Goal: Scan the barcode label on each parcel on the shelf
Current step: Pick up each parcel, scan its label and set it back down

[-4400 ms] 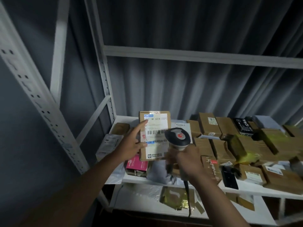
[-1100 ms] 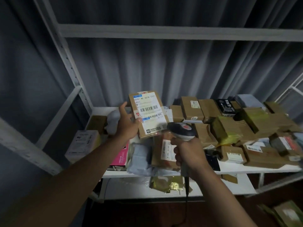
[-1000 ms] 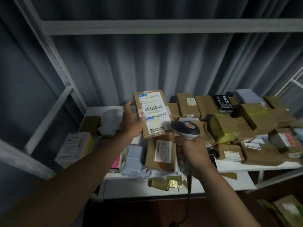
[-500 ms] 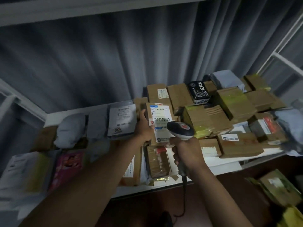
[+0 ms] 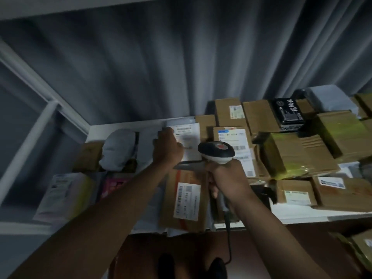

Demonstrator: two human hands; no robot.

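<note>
- Grey pleated curtain (image 5: 181, 63) hangs in soft vertical folds behind the shelf (image 5: 302, 213).
- Shelf is a flat white board on white metal posts, crowded with parcels; all places below are relative to it.
- Taped box (image 5: 296, 156) at shelf right-centre: brown corrugated card, yellowish glossy tape over its corners.
- Labelled carton (image 5: 185, 200) at shelf front edge, centre: brown card, rectangular, white barcode label on its top, overhangs the edge slightly.
- Grey mailer (image 5: 120, 150) at shelf rear left: soft, rounded, crinkled plastic bag.
- Flat white parcel (image 5: 190, 143) at shelf rear centre: thin, smooth, with a blurred printed label.
- Box with barcode label (image 5: 234, 141) just right of the flat parcel, lying on the pile, brown card with large white label.
- Black box (image 5: 287, 113) at shelf rear right: glossy, white lettering.
- Left hand (image 5: 168, 149) reaches over shelf centre, fingers on the flat white parcel's left edge; whether it grips or only touches cannot be told.
- Right hand (image 5: 226, 181) above the shelf front, wrapped round the handle of the scanner (image 5: 216, 153).
- Scanner: smooth plastic, rounded black-and-white head with red mark, dark cable hanging below the shelf edge.
</note>
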